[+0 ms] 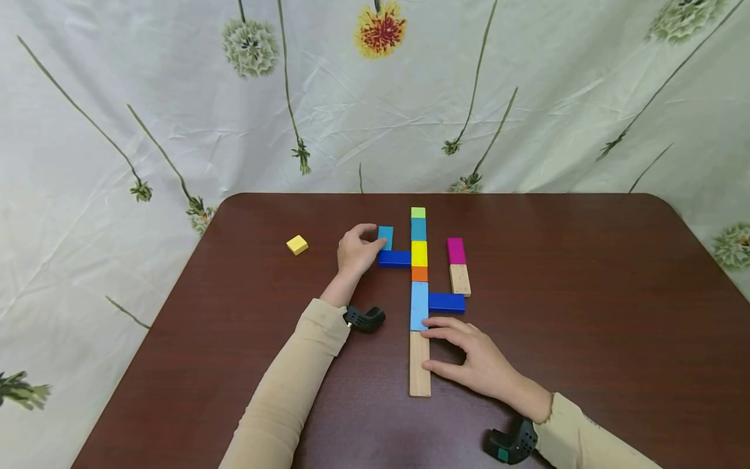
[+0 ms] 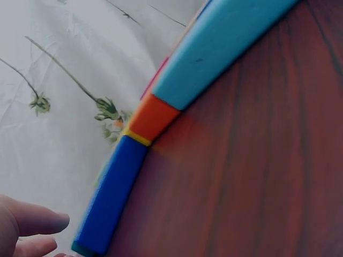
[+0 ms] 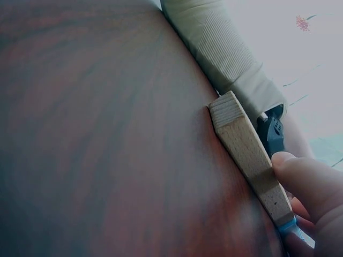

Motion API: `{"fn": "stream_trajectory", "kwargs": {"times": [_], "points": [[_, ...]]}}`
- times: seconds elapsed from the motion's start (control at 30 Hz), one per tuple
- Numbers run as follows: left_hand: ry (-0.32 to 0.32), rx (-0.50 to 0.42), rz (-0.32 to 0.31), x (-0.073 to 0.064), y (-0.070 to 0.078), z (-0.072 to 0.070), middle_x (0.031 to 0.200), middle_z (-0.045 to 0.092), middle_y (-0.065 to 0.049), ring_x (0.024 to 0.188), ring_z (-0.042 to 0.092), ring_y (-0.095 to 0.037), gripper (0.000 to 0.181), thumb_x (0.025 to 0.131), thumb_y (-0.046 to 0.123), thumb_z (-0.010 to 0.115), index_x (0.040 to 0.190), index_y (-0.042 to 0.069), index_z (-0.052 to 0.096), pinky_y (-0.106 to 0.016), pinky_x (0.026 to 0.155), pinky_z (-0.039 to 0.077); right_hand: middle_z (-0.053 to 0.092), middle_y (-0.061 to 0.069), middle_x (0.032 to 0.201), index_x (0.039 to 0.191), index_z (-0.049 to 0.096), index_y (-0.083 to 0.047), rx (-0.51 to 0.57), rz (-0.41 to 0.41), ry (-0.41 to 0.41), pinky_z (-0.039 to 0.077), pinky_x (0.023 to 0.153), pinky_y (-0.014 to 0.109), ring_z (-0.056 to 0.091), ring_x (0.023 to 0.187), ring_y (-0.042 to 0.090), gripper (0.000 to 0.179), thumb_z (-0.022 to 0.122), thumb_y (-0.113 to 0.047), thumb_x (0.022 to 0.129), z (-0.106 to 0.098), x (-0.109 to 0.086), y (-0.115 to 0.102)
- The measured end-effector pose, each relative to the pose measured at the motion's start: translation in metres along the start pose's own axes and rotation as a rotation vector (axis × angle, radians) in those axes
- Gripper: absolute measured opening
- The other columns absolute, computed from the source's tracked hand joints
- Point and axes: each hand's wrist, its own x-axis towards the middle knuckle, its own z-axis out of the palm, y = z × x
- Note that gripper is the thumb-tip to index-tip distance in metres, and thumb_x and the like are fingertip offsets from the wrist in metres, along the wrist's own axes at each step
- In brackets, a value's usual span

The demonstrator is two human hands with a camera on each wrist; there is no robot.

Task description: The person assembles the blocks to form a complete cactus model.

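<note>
Wooden blocks lie joined in a flat figure on the table. My left hand (image 1: 356,251) is at a small blue block (image 1: 386,236), its thumb touching that block's left side. This block stands above a dark blue block (image 1: 394,259) that meets the central column. In the left wrist view, the visible fingers (image 2: 40,219) are beside the dark blue block's far end. My right hand (image 1: 471,358) lies along the column's right edge. Its fingers touch near the joint of the light blue block (image 1: 419,306) and the plain wood block (image 1: 419,374), and its thumb touches the plain one.
Up the column are an orange block (image 1: 419,273), a yellow block (image 1: 418,254), a teal block (image 1: 418,229) and a light green block (image 1: 418,212). Rightward lie another dark blue block (image 1: 446,302), a short plain block (image 1: 459,279) and a magenta block (image 1: 456,251). A yellow cube (image 1: 297,245) sits apart, leftward.
</note>
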Motion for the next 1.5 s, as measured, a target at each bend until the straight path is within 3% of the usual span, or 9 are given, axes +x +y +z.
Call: {"fn": "stream_trajectory", "kwargs": {"times": [0.23,0.4,0.6,0.8,0.93,1.03,1.2,1.33,1.5], "points": [[0.043,-0.040,0.029,0.004,0.008,-0.029,0.105,0.065,-0.008,0.088,0.060,-0.025,0.033,0.086,0.027,0.068,0.114,0.010,0.067,-0.040,0.074,0.048,0.055,-0.008,0.128,0.117,0.065,-0.022,-0.003,-0.001,0.001,0.045,0.089,0.044,0.053,0.114,0.019,0.041,0.073,-0.039,0.081,-0.001,0.000,-0.001],[0.068,-0.108,0.057,0.006,0.015,-0.059,0.108,0.064,-0.008,0.091,0.060,-0.025,0.033,0.086,0.027,0.069,0.113,0.007,0.067,-0.039,0.075,0.049,0.055,-0.007,0.127,0.117,0.065,-0.022,-0.006,-0.006,0.003,0.045,0.089,0.044,0.053,0.114,0.019,0.041,0.074,-0.038,0.080,-0.001,0.000,-0.001],[0.046,-0.183,0.123,0.005,0.019,-0.100,0.112,0.063,-0.008,0.096,0.061,-0.022,0.036,0.084,0.026,0.071,0.115,0.007,0.067,-0.030,0.072,0.047,0.055,-0.008,0.128,0.117,0.065,-0.022,0.005,-0.007,0.000,0.045,0.089,0.044,0.052,0.114,0.018,0.041,0.073,-0.039,0.081,0.000,0.000,-0.001],[0.097,-0.223,0.113,0.004,0.006,-0.140,0.097,0.065,0.000,0.088,0.061,-0.011,0.036,0.082,0.026,0.074,0.112,0.008,0.068,-0.022,0.074,0.046,0.055,-0.008,0.128,0.117,0.065,-0.022,0.011,-0.005,0.002,0.045,0.089,0.044,0.052,0.115,0.018,0.042,0.074,-0.038,0.080,0.000,0.000,-0.002],[0.109,-0.234,0.055,0.003,-0.010,-0.161,0.089,0.064,0.009,0.084,0.060,-0.006,0.035,0.080,0.025,0.076,0.111,0.009,0.068,-0.021,0.073,0.046,0.055,-0.009,0.128,0.117,0.065,-0.022,0.009,-0.003,0.006,0.045,0.089,0.044,0.052,0.115,0.019,0.041,0.074,-0.038,0.080,0.000,0.000,-0.001],[0.084,-0.204,-0.021,0.001,-0.022,-0.172,0.094,0.065,0.008,0.089,0.059,-0.006,0.040,0.080,0.027,0.076,0.114,0.010,0.066,-0.024,0.077,0.047,0.055,-0.009,0.128,0.117,0.065,-0.022,0.005,-0.003,0.008,0.045,0.089,0.043,0.052,0.114,0.018,0.041,0.074,-0.038,0.080,0.000,0.000,-0.001],[0.010,-0.100,-0.129,-0.001,-0.037,-0.183,0.119,0.061,-0.006,0.106,0.053,-0.015,0.053,0.080,0.033,0.075,0.125,0.008,0.059,-0.034,0.088,0.045,0.055,-0.008,0.127,0.116,0.066,-0.022,0.009,-0.010,0.015,0.045,0.089,0.043,0.052,0.114,0.018,0.041,0.075,-0.037,0.079,-0.001,0.000,-0.001],[-0.094,-0.012,-0.134,0.000,-0.047,-0.183,0.128,0.055,-0.018,0.114,0.049,-0.027,0.059,0.081,0.028,0.075,0.130,0.002,0.054,-0.036,0.089,0.043,0.055,-0.008,0.128,0.116,0.066,-0.022,0.012,-0.005,0.011,0.045,0.090,0.043,0.052,0.115,0.018,0.041,0.075,-0.038,0.079,-0.001,0.000,-0.001],[-0.200,0.039,-0.128,0.005,-0.055,-0.178,0.129,0.052,-0.020,0.100,0.057,-0.026,0.061,0.079,0.019,0.076,0.131,0.000,0.051,-0.037,0.088,0.046,0.055,-0.009,0.128,0.116,0.066,-0.023,0.011,0.001,0.006,0.045,0.090,0.044,0.052,0.115,0.017,0.041,0.075,-0.038,0.079,0.000,0.000,-0.002]]}}
